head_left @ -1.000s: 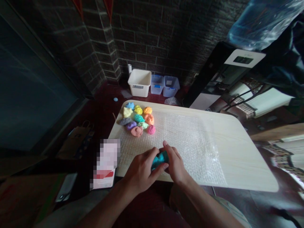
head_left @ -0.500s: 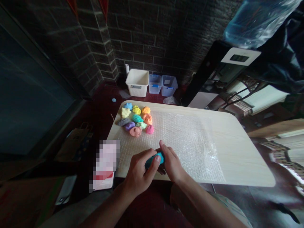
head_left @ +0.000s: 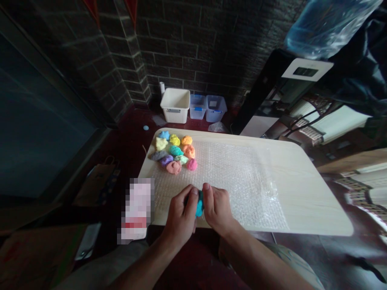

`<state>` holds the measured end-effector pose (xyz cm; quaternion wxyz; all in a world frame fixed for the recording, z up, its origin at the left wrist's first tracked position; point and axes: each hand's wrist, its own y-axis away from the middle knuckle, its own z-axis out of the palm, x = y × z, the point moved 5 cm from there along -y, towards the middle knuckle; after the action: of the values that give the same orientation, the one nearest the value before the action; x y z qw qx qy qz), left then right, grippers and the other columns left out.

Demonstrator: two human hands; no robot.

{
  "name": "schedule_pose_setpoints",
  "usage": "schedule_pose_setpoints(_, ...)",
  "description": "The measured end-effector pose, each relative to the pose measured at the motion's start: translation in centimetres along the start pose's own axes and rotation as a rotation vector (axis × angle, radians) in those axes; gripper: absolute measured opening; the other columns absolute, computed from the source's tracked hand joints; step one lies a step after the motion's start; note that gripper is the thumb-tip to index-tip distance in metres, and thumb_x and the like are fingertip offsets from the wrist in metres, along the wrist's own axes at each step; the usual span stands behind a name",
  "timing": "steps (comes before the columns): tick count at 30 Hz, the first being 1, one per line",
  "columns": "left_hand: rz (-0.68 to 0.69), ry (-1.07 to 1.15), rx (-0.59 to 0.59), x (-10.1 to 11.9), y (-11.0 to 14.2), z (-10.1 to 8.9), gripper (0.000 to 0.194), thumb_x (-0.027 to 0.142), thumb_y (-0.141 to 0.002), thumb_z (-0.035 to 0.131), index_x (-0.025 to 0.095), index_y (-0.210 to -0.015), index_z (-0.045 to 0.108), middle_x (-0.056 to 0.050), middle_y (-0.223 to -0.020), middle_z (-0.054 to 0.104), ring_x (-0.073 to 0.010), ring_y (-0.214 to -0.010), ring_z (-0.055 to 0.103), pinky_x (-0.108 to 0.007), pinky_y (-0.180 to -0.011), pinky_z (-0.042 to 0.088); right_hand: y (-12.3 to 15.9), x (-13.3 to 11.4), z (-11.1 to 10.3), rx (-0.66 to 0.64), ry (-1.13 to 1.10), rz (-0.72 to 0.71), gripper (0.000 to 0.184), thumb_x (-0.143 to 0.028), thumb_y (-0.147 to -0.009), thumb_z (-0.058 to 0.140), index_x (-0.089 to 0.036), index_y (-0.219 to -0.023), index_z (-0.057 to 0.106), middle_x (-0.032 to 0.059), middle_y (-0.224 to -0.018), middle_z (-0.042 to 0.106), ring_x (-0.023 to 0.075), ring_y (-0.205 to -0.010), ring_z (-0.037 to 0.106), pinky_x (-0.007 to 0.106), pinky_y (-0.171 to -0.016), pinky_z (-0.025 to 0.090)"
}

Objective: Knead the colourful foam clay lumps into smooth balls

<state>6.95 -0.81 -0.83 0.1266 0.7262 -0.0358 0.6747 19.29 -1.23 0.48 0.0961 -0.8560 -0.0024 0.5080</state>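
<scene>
Head view: there's a sheet of bubble wrap [head_left: 238,173] lying flat on a pale wood-look surface [head_left: 317,193], so I'll place stuff off that. Left hand [head_left: 181,211] and right hand [head_left: 218,207] are up over the wrap's near edge, toward its left side, squeezing a teal clay lump [head_left: 199,207] between them. Both are curled in tight, thumbs pointing away and nearly side by side. Fingers cover most of the lump, so can't really tell its full shape.

Around the wrap's far left corner sits a bunch of other clay lumps [head_left: 175,150], eleven of them: blue, two yellows, amber, orange, green, grey, purple, mint, dusty pink and hot pink. The hot pink lump [head_left: 192,164] is the one closest to the hands.

Off the wrap's left side there's a pinkish item [head_left: 140,201], pixelated, no clue what. Beyond the wrap's far edge, on the floor: a white basket [head_left: 175,106] plus two clear bins [head_left: 216,110].
</scene>
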Motion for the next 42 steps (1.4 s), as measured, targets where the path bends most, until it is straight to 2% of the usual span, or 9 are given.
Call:
schedule_pose_setpoints(3,-0.134,0.111,-0.012,-1.0,0.3,0.5,0.045,0.061,-0.103,0.046,0.023,-0.079,0.051,0.009,-0.055,0.041,-0.0095,-0.033,0.042,-0.02,-0.029,0.031,0.0,0.9,0.6,0.027,-0.132,0.18,0.071,-0.074,-0.104,0.034,-0.024,-0.054,0.043,0.0,-0.048,0.047,0.0119,-0.043,0.038,0.028,-0.047,0.027)
schedule_pose_setpoints(8,-0.148,0.121,-0.009,-0.7,-0.2,-0.1,0.047,0.065,-0.101,0.048,0.022,-0.083,0.056,0.007,-0.055,0.048,-0.0106,-0.034,0.045,-0.021,-0.032,0.039,0.2,2.1,1.7,-0.139,-0.577,0.512,0.076,-0.087,-0.096,0.023,-0.025,-0.058,0.046,-0.0036,-0.042,0.042,0.0124,-0.035,0.039,0.024,-0.035,0.029)
schedule_pose_setpoints(10,-0.097,0.047,-0.004,-0.2,-0.5,-0.6,0.048,0.063,-0.102,0.047,0.022,-0.079,0.055,0.005,-0.057,0.051,-0.0118,-0.04,0.049,-0.022,-0.037,0.04,-0.1,2.0,1.1,-0.147,-0.585,0.464,0.076,-0.087,-0.096,0.021,-0.024,-0.064,0.049,-0.0038,-0.044,0.043,0.013,-0.038,0.042,0.024,-0.037,0.031)
schedule_pose_setpoints(13,0.036,-0.117,0.003,0.5,-0.7,-1.0,0.046,0.055,-0.105,0.047,0.022,-0.075,0.055,0.002,-0.062,0.055,-0.0134,-0.052,0.054,-0.024,-0.048,0.041,-0.5,1.5,-0.1,-0.14,-0.341,0.279,0.07,-0.08,-0.1,0.032,-0.022,-0.067,0.053,-0.0019,-0.049,0.049,0.013,-0.045,0.046,0.025,-0.047,0.034)
schedule_pose_setpoints(19,0.159,-0.265,-0.027,1.0,-0.4,-0.7,0.038,0.043,-0.108,0.044,0.021,-0.08,0.057,-0.001,-0.072,0.062,-0.0174,-0.07,0.06,-0.029,-0.067,0.044,-0.7,0.5,-0.7,-0.02,0.007,0.067,0.07,-0.067,-0.108,0.027,-0.024,-0.054,0.037,-0.0014,-0.049,0.04,0.0111,-0.045,0.032,0.031,-0.051,0.022)
schedule_pose_setpoints(25,0.128,-0.196,-0.246,1.0,0.0,0.1,0.027,0.047,-0.103,0.055,0.023,-0.091,0.055,0.003,-0.075,0.058,-0.0161,-0.069,0.056,-0.028,-0.065,0.042,-0.9,1.1,-0.7,0.023,-0.11,0.175,0.07,-0.074,-0.102,0.036,-0.025,-0.054,0.041,-0.0024,-0.049,0.041,0.0112,-0.046,0.031,0.03,-0.05,0.023)
schedule_pose_setpoints(30,0.035,0.023,-0.211,0.6,-0.6,-0.3,0.033,0.046,-0.1,0.058,0.021,-0.079,0.052,0.003,-0.071,0.052,-0.0145,-0.067,0.05,-0.026,-0.061,0.04,-0.3,1.9,0.7,-0.098,-0.64,0.417,0.065,-0.075,-0.099,0.039,-0.024,-0.059,0.044,-0.0065,-0.051,0.035,0.0113,-0.044,0.036,0.026,-0.042,0.029)
schedule_pose_setpoints(33,-0.049,0.151,-0.218,0.2,-1.2,-0.7,0.032,0.042,-0.098,0.058,0.021,-0.076,0.052,0.003,-0.066,0.052,-0.0132,-0.061,0.048,-0.025,-0.056,0.038,-0.5,1.3,0.4,-0.201,-0.767,0.336,0.054,-0.067,-0.101,0.045,-0.022,-0.071,0.051,-0.0054,-0.057,0.043,0.0116,-0.048,0.04,0.024,-0.044,0.03)
schedule_pose_setpoints(42,-0.069,0.201,-0.202,0.0,-1.5,-1.2,0.035,0.041,-0.096,0.061,0.02,-0.07,0.052,0.005,-0.058,0.051,-0.0106,-0.052,0.044,-0.023,-0.051,0.035,-0.3,0.3,-0.4,-0.356,-0.546,0.188,0.043,-0.058,-0.105,0.053,-0.021,-0.083,0.054,-0.006,-0.063,0.05,0.0098,-0.052,0.041,0.025,-0.051,0.032)
